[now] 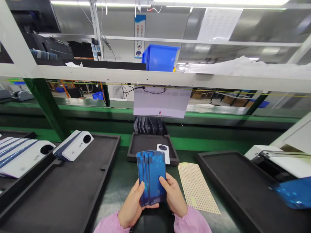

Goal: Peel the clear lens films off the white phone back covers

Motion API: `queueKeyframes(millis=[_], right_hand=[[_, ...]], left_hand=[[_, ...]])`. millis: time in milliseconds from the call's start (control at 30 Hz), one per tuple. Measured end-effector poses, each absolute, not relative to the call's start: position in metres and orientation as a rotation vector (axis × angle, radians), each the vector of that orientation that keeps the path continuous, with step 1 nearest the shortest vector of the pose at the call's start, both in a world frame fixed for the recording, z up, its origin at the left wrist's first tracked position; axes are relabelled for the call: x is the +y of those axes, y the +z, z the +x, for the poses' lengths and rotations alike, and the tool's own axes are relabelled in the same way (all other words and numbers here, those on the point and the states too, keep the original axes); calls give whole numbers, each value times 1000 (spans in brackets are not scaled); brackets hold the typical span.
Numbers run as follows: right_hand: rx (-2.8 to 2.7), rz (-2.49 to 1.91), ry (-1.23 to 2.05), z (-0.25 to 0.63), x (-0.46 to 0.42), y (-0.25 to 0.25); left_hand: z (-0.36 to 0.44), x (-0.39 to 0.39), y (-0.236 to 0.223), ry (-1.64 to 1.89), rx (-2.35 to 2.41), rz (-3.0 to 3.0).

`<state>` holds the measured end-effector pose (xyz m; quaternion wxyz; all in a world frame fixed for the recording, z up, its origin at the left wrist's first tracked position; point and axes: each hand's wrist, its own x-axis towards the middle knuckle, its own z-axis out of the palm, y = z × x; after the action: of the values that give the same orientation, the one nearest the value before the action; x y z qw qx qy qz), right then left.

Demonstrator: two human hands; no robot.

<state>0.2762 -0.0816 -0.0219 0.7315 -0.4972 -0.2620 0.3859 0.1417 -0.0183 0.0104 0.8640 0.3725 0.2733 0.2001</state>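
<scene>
A fanned stack of several phones (155,176), their faces covered in glossy blue film, is held upright between my two hands above the dark green bench. My left hand (131,205) grips the stack's lower left side, thumb on the edge and fingers underneath. My right hand (174,195) closes on the right side, its thumb pressing the front phone's face. Just behind the stack, a white phone back (164,152) with a round black camera ring lies in a small black tray (152,142), partly hidden. A yellowish sheet of small red stickers (198,187) lies right of my right hand.
A large black tray (68,181) on the left has stacked white phones (74,145) at its back; more white phones (24,155) lie farther left. On the right, another black tray (240,181) has blue-filmed phones (295,192) beside it. A white paper (161,100) hangs ahead.
</scene>
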Motion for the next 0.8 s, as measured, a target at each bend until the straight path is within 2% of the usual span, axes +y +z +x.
queueKeyframes(millis=[233, 433, 567, 700, 800], right_hand=[[-399, -963, 729, 294, -84, -22], [-630, -1153, 669, 275, -79, -31], [-772, -1164, 705, 263, -75, -31], [-822, -1243, 549, 264, -73, -41], [-899, -1317, 483, 266, -68, -55]], left_hand=[[139, -13, 19, 471, 536, 733], [143, -17, 1, 501, 497, 872], [147, -18, -13, 679, 589, 1213], [151, -13, -20, 854, 665, 1408], [154, -9, -26, 852, 696, 1342]])
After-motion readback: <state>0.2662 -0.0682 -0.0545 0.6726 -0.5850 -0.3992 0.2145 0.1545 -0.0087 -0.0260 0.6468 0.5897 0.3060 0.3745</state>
